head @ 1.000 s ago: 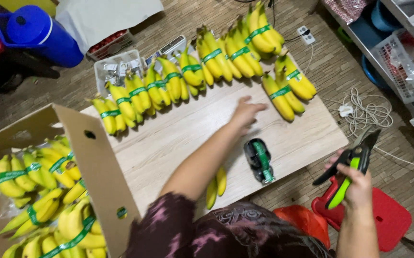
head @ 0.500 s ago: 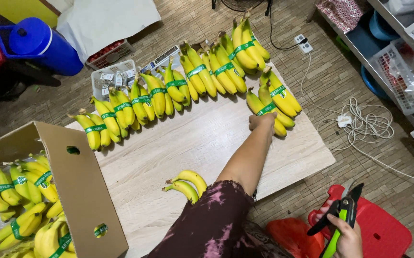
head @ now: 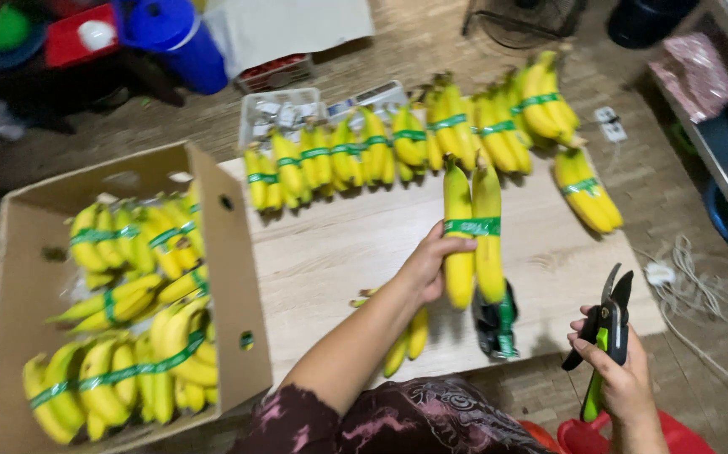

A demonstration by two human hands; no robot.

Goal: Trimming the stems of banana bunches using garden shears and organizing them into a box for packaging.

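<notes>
- I see bare table between the cardboard box and my left hand; a hand could pass there
- the far edge is walled by a row of banded banana bunches
- a tape dispenser and loose bananas crowd the near edge
- right of the held bunch, the table lies open up to one bunch; my right hand with shears hangs off that corner

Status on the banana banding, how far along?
Done: cardboard box holds many green-banded bunches. In hand: left hand grips a banded bunch over the wooden board; right hand holds shears. Left: a banded row and an unbanded bunch remain unboxed.
</notes>
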